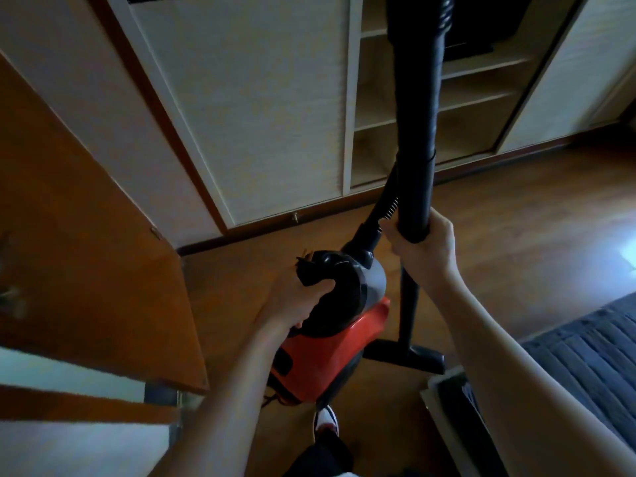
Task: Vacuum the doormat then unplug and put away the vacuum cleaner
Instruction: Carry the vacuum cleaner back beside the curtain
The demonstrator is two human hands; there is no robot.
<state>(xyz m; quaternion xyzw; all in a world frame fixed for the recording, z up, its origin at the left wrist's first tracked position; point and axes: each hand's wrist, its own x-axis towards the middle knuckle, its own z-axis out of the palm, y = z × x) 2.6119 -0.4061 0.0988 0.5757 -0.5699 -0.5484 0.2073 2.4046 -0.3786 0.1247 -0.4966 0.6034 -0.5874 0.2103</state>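
My left hand grasps the handle of the red vacuum cleaner; my right hand's fingers wrap its black tube.

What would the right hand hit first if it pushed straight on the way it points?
Right hand, gripping the black plastic tube, would likely meet the black ribbed hose beside its fingers; depth unclear.

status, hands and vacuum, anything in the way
left hand grips vacuum cleaner handle. right hand grips wand, nozzle near floor. open wooden door close on left.
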